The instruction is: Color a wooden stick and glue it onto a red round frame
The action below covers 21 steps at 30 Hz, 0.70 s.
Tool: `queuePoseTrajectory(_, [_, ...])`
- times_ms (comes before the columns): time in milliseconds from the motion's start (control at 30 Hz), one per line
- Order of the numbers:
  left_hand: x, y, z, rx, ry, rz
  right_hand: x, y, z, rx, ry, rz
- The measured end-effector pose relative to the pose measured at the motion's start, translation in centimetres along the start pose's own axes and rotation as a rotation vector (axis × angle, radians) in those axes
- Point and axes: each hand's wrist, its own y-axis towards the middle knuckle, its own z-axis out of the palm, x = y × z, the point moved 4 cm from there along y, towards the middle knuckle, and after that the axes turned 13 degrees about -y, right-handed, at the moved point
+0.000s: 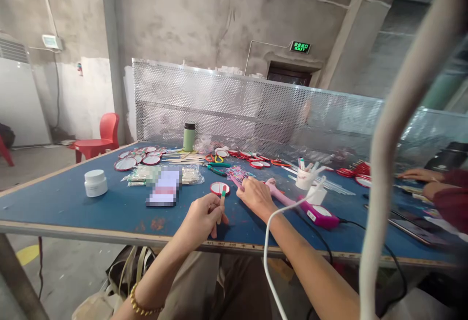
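A flat wooden stick (223, 194) with a green band near its top stands nearly upright in my left hand (202, 216), whose fingers are closed around it at the table's front edge. My right hand (257, 194) is curled over a slim pink tool (236, 182) that sticks out beyond the fingers to the left; the rest of it is hidden. Just beyond my hands lies a round white disc with a red rim (220, 188). Behind it are a heap of small colourful pieces (239, 173) and dark-green-handled pliers (216, 170).
On the left stand a white jar (95, 183) and a blurred-out phone (164, 188). Further back are several red-rimmed discs (151, 160) and a green bottle (189, 138). A purple device (319, 214), cables and a cup of pens (304, 178) sit right, near another person's hand (417, 175).
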Motion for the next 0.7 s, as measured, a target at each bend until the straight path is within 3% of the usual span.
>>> queuePoseTrajectory(167, [-0.3,0.0,0.2,0.004,-0.008,-0.002,-2.5,0.9,-0.7,-0.146,0.35,0.101])
queuePoseTrajectory(467, [-0.1,0.2,0.4,0.019,-0.005,-0.016,-6.0,0.2,-2.4,-0.253,1.112,0.167])
queuePoseTrajectory(633, [0.0,0.2,0.5,0.023,-0.014,-0.01,-6.0,-1.8,-3.1,-0.379,1.429,0.125])
queuePoseTrajectory(700, [0.0,0.3,0.5,0.018,-0.018,-0.011,-5.4,-3.0,-3.3,-0.471,1.454,0.096])
